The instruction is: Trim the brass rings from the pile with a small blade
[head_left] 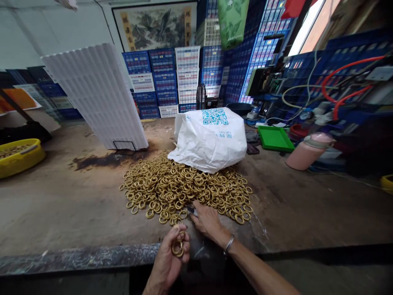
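A broad heap of brass-coloured rings (pixel 181 184) lies on the worktable. My left hand (pixel 168 256), palm up near the table's front edge, is closed around a few gold rings (pixel 177 248). Over the front of the heap, my right hand (pixel 208 223) is bent with its fingertips among the rings. A small dark tool (pixel 190 210) with a pale glint shows between its thumb and fingers; its exact kind is unclear. The white sack (pixel 211 141) with blue print rests on the back of the heap.
White corrugated sheets (pixel 101 98) stand upright in a wire stand (pixel 124 145) at the left. A yellow basin (pixel 21 159) sits far left. On the right are a green tray (pixel 275 138), a pink bottle (pixel 310 151) and red hoses (pixel 333 92). Stacked crates (pixel 162 78) line the back.
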